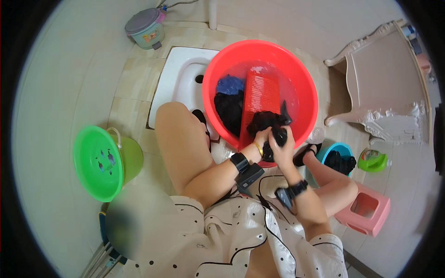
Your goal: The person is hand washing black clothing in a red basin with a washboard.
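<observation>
Both of my hands are closed on a wet, bunched black garment (pixel 265 121) over the near part of a red washboard (pixel 260 90). My left hand (pixel 260 140) grips it from the left, a gold bracelet at that wrist. My right hand (pixel 282 149) grips it from the right, close against the left one. The washboard leans inside a big red basin (pixel 306 88) holding cloudy water. Left of the board, a dark black cloth (pixel 229 111) and a blue cloth (pixel 230 85) lie in the water. What kind of garment I hold cannot be made out.
A squat toilet (pixel 174 76) lies left of the basin, with a lidded bin (pixel 146 30) behind. A green bucket (pixel 83 162) stands at left. Right are a blue tub (pixel 328 149) with black cloth, a green bottle (pixel 372 160), a pink stool (pixel 378 211) and a white cabinet (pixel 387 74).
</observation>
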Motion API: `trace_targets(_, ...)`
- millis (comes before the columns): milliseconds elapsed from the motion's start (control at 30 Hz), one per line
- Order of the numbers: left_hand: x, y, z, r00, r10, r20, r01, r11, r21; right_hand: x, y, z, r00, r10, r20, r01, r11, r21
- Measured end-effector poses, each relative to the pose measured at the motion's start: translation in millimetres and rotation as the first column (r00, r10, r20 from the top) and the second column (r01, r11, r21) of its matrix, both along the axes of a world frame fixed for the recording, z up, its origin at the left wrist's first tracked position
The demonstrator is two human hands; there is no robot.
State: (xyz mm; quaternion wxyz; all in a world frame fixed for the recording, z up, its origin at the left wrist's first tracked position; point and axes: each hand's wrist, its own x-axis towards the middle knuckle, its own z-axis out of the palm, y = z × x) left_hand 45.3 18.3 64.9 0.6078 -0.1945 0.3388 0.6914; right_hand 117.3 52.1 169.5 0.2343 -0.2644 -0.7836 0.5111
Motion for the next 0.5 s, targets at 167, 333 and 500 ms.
trace_targets(167,6,5,36,0.933,0.152,-0.327,-0.155,0.988,0.019,17,79,-67,0.924,-0.254,0.285,0.194,0.955,0.223)
trace_targets(333,-16,1,36,0.506,0.061,-0.86,-0.07,0.997,0.029,32,108,-72,0.922,-0.22,0.32,0.135,0.954,0.268)
trace_targets(500,-7,-10,62,-0.323,-0.315,-0.893,-0.039,0.947,-0.319,9,96,-4,0.96,-0.14,0.243,0.177,0.975,-0.137)
